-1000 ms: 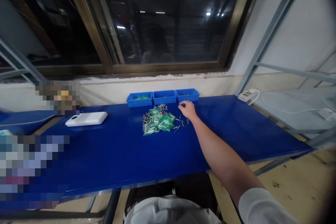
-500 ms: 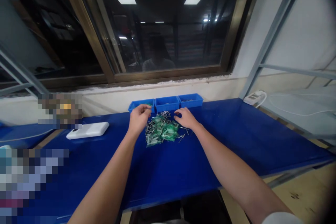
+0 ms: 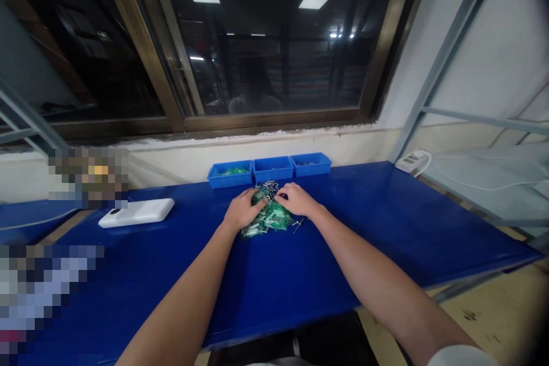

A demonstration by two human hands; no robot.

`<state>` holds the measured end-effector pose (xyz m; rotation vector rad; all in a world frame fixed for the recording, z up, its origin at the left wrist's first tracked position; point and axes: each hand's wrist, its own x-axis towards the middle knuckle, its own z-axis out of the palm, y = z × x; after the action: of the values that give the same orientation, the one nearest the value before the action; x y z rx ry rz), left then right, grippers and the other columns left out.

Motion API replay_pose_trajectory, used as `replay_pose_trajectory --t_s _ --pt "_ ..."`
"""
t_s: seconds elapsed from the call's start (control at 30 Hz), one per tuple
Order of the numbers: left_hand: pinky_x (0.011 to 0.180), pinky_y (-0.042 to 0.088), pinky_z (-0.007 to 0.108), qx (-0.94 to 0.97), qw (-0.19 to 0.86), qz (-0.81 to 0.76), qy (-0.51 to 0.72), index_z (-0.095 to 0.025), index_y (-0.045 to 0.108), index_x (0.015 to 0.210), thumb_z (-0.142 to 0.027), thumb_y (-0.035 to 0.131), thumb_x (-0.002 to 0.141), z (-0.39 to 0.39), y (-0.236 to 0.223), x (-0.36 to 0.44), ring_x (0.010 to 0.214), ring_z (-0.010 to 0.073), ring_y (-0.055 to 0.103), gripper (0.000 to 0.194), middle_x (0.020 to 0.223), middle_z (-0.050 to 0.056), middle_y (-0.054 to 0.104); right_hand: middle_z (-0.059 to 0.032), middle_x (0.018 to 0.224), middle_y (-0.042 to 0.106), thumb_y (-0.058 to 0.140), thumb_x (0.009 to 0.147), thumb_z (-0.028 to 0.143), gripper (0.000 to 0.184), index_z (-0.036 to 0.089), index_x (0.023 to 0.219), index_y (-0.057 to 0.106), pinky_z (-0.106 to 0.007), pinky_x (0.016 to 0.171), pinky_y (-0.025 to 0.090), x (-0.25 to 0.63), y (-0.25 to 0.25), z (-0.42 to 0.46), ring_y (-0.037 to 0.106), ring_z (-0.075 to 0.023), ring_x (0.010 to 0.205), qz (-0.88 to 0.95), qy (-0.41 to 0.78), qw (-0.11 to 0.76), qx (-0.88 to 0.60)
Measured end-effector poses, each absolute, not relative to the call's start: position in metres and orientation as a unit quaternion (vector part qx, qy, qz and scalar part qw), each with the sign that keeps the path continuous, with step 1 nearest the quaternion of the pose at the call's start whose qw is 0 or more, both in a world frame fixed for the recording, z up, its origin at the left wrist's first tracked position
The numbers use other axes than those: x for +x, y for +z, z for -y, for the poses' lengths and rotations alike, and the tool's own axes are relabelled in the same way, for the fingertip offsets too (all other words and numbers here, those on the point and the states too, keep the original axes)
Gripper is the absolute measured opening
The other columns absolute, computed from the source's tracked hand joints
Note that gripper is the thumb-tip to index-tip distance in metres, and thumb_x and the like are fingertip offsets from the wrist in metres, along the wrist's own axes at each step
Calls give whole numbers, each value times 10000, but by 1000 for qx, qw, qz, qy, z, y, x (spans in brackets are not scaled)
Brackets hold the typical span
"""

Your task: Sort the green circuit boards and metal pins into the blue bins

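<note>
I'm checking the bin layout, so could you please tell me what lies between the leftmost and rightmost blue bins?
The head view shows a middle blue bin between the leftmost bin and the rightmost bin.

Looks like some kind of workshop or small factory bench: blue worktop (image 3: 154,280), little blue parts bins (image 3: 273,168), a heap of metal pins and green packets (image 3: 274,214), though the blur makes it hard to be sure.

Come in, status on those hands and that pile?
Left hand, right hand: both at metal pins and green packets. Grip unclear. Three blue bins behind.
</note>
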<state>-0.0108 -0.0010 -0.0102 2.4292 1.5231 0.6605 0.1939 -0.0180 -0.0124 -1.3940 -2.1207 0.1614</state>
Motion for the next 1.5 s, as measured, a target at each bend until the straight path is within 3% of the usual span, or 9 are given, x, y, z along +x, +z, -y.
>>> replay_pose_trajectory --t_s 0.23,0.47,0.77,0.97,1.1,1.17,1.27,1.37,1.5 --pt "947 375 415 807 113 -534 224 -241 534 1190 -628 484 752 -3 -11 -9 1141 297 506 586 1253 90 551 -42 770 602 594 784 306 134 198 795 674 -301 738 402 193 -16 14 539 -169 782 787 77 312 -526" --pt "975 349 414 826 116 -510 209 -216 498 1242 -642 416 790 0 -8 -10 1189 286 466 627 1299 97 512 -24 729 602 638 731 241 56 190 706 641 -282 689 395 193 -12 17 533 -154 717 775 93 334 -528" --pt "1029 260 433 826 47 -485 283 -213 517 1224 -569 381 855 12 5 -6 1246 259 400 530 1292 92 515 9 656 599 504 817 319 159 189 761 579 -246 574 377 201 2 24 527 -130 592 746 154 408 -503" --pt "979 305 434 844 78 -428 314 -221 497 1234 -493 562 783 29 17 10 1087 259 528 531 1132 71 614 23 588 572 520 797 416 212 205 775 518 -235 481 368 190 6 26 506 -123 499 643 239 541 -486" --pt "865 411 356 801 145 -452 366 -203 499 1196 -347 612 761 29 17 15 832 195 609 473 879 21 661 29 598 596 594 742 431 256 210 855 530 -242 425 379 179 9 29 471 -104 397 591 333 577 -455" --pt "795 446 324 776 163 -461 399 -213 499 1170 -307 625 743 28 17 14 764 178 607 455 821 2 655 9 666 634 669 678 397 294 201 871 564 -261 484 443 177 8 28 537 -120 462 603 363 566 -428" --pt "794 463 318 767 169 -442 434 -223 529 1111 -218 624 720 27 17 10 794 178 612 402 835 1 663 -43 802 680 722 620 322 230 184 772 620 -322 695 501 179 6 26 639 -183 741 639 359 555 -394" --pt "868 456 333 782 152 -401 453 -209 631 849 -103 581 692 24 17 8 916 191 601 196 928 28 661 -71 944 683 708 643 267 111 188 686 643 -361 797 475 182 5 27 624 -212 918 673 292 555 -392" --pt "944 427 373 776 128 -383 486 -207 656 729 -50 538 679 23 14 6 1027 206 568 202 1051 36 640 -65 1045 664 695 665 211 28 214 671 668 -370 809 450 184 8 31 575 -218 1002 709 171 547 -410"
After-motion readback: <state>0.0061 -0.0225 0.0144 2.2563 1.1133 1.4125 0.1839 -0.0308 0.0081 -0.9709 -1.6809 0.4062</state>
